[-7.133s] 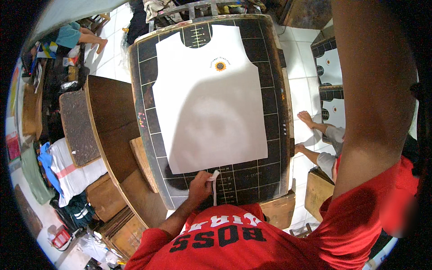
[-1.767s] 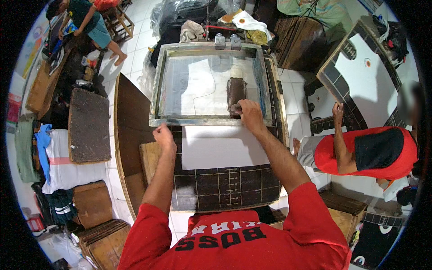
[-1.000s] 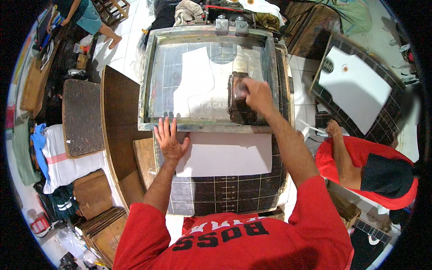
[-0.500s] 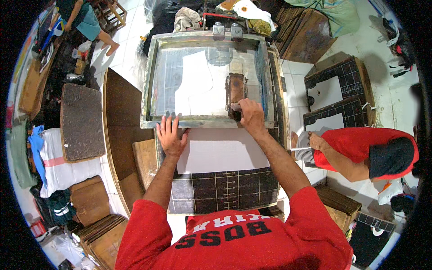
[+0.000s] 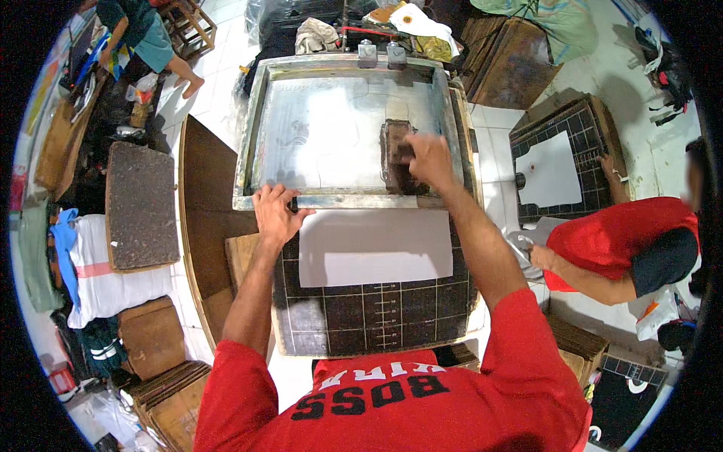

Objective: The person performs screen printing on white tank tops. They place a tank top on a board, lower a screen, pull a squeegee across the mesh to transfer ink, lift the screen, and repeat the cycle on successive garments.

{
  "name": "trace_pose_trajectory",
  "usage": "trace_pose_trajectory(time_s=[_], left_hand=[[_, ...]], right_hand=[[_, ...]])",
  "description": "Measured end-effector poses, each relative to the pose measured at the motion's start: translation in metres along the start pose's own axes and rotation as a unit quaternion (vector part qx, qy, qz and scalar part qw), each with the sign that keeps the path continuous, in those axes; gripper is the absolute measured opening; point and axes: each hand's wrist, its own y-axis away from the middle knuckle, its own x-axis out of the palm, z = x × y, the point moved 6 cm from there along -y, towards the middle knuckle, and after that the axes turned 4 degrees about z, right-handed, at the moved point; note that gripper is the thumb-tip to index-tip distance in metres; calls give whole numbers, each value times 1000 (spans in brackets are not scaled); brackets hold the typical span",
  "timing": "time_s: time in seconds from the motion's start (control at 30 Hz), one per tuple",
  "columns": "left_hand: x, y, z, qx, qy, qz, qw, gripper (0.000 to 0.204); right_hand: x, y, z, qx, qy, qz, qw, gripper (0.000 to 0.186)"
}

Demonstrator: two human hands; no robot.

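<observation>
Here, the brown block (image 5: 395, 143) lies mostly left of the right grip (image 5: 432, 160).

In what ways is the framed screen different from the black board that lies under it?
The framed screen has a pale, hazy middle; the black board is dark with light grid lines.
The left hand touches the framed screen's near edge, while the black board's near part lies untouched.
A white piece lies on the black board, partly beneath the framed screen.
Both look roughly rectangular.
</observation>
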Motion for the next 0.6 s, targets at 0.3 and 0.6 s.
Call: trace_pose_trajectory(time_s=[0.3,0.6], left_hand=[[-4,1,3,6,24,-20,1000,51],[-41,-9,-9,10,47,-16,999,50]], right_hand=[[10,-58,-15,13,-61,6,998,32],[-52,105,62,-28,-61,-107,992,25]])
